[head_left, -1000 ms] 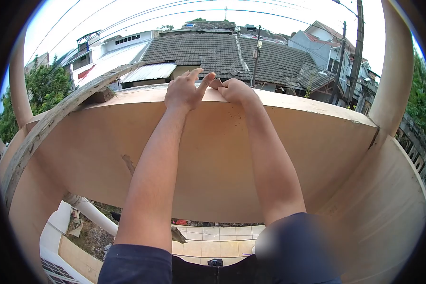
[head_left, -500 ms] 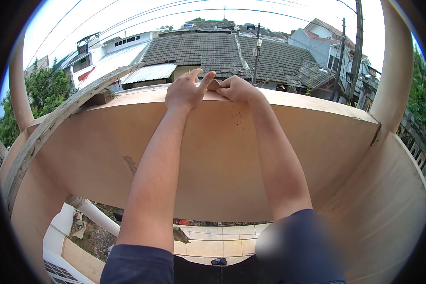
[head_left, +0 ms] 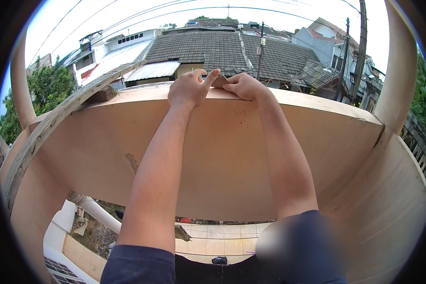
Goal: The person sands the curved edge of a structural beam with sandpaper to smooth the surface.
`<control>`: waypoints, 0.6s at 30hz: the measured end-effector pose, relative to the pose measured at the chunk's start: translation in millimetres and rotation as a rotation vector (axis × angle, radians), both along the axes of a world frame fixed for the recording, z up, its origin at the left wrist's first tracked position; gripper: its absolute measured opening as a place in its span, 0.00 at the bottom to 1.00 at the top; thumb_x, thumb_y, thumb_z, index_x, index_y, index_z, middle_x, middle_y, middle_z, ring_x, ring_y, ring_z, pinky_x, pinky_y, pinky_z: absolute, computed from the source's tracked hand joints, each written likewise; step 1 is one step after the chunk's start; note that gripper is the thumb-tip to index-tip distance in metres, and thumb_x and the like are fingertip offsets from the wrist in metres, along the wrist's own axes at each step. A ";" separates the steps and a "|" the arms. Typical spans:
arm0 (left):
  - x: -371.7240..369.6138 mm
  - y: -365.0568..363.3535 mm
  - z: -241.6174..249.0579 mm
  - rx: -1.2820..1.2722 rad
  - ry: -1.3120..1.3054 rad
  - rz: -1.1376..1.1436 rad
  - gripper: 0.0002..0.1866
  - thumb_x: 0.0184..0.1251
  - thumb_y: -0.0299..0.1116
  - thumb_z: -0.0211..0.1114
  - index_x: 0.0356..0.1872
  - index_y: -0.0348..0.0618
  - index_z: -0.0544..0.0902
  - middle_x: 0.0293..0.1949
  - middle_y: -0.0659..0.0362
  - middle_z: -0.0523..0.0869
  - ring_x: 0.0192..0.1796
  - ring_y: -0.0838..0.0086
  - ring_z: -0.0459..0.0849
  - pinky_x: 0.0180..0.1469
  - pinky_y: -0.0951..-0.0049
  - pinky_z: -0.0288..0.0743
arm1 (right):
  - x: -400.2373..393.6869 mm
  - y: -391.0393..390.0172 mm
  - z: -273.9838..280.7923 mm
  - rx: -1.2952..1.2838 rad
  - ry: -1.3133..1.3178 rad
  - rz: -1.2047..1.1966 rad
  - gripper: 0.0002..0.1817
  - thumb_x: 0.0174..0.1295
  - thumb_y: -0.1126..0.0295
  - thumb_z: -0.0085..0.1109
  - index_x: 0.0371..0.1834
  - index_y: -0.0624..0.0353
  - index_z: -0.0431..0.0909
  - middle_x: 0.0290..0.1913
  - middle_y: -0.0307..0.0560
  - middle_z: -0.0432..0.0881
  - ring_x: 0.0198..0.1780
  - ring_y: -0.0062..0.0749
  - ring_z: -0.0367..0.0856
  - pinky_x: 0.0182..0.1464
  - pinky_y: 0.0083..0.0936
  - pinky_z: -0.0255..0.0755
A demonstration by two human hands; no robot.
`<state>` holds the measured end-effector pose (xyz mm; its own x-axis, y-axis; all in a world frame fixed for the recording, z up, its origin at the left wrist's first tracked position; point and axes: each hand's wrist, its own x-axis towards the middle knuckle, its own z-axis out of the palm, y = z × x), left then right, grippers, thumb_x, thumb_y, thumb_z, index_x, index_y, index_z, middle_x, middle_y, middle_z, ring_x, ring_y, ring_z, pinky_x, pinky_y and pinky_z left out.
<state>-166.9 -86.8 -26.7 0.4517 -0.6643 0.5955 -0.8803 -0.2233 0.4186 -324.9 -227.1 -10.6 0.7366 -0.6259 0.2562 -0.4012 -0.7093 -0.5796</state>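
Observation:
Both arms reach forward to the top of a peach-painted wall (head_left: 222, 156). My right hand (head_left: 245, 86) is closed, its thumb and fingers pinching a small flat brown piece (head_left: 220, 81) that stands tilted above the ledge. What the piece is made of is too small to tell. Just left of it, my left hand (head_left: 188, 88) is raised over the ledge (head_left: 312, 101) with thumb and fingers apart. Nothing shows in the left hand, though part of its far side is hidden. Small dark specks dot the wall face below the right hand.
A weathered curved strip (head_left: 42, 125) runs along the left, resting near a dark block (head_left: 102, 94) on the ledge. Round pillars (head_left: 396, 61) stand at both sides. Beyond the wall are tiled roofs (head_left: 180, 49), poles and wires; a tiled floor (head_left: 222, 239) shows below.
My right hand has shifted slightly right, and more of the brown piece shows between the hands. The left hand keeps nearly the same pose. The whole view has moved a little.

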 end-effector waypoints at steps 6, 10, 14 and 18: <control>0.6 -2.6 1.1 0.034 -0.018 0.045 0.56 0.65 0.92 0.41 0.70 0.56 0.86 0.50 0.64 0.94 0.57 0.70 0.92 0.55 0.59 0.89 | 8.8 7.5 -3.4 -0.180 0.021 -0.166 0.17 0.78 0.55 0.64 0.54 0.53 0.94 0.43 0.45 0.94 0.45 0.30 0.89 0.55 0.35 0.79; 1.2 -1.6 0.1 0.011 -0.029 0.043 0.55 0.65 0.92 0.42 0.69 0.55 0.87 0.50 0.64 0.94 0.57 0.70 0.93 0.54 0.59 0.89 | 0.2 -0.6 4.9 -0.080 0.070 0.012 0.16 0.74 0.56 0.66 0.60 0.41 0.94 0.51 0.46 0.95 0.55 0.39 0.91 0.61 0.40 0.81; 3.0 -3.8 -0.4 0.008 -0.030 0.036 0.55 0.66 0.92 0.43 0.68 0.56 0.88 0.50 0.64 0.95 0.57 0.70 0.93 0.54 0.58 0.89 | 12.6 3.0 -3.2 -0.063 0.011 -0.180 0.17 0.73 0.56 0.68 0.62 0.38 0.93 0.55 0.46 0.94 0.57 0.39 0.90 0.64 0.38 0.80; -0.2 -2.2 1.4 0.037 -0.018 0.045 0.54 0.65 0.92 0.44 0.68 0.57 0.88 0.49 0.64 0.95 0.57 0.70 0.93 0.56 0.59 0.89 | 5.1 7.7 1.0 -0.088 0.050 -0.086 0.19 0.71 0.57 0.67 0.63 0.39 0.93 0.57 0.47 0.93 0.57 0.38 0.90 0.63 0.37 0.80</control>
